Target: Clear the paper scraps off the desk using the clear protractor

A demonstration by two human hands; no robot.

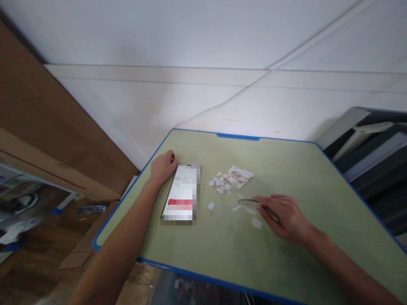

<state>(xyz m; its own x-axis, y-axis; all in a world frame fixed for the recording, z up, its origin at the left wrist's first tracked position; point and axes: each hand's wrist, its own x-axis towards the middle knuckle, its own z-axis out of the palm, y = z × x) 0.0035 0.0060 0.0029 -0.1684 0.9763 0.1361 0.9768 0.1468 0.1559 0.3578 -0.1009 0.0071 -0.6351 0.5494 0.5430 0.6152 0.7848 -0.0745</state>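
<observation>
My right hand (284, 215) pinches thin, curved metal tweezers (249, 201) above the table. Their tip points left over a few pale paper scraps, blurred here; one white scrap (257, 223) lies just below my fingers. Farther back lies a loose pile of small torn paper pieces (233, 178), white to pale pink. A single scrap (211, 206) sits apart, left of the tweezers. My left hand (164, 165) rests on the table with its fingers curled, next to the top end of a phone (181, 190). The phone lies face up with timer digits and a red bar, partly pixelated.
The pale green table (197, 250) has a blue rim and stands against a white wall (190, 97). Dark folded panels (378, 144) lean at the right edge. A brown board (63, 106) stands at left, with clutter on the floor below.
</observation>
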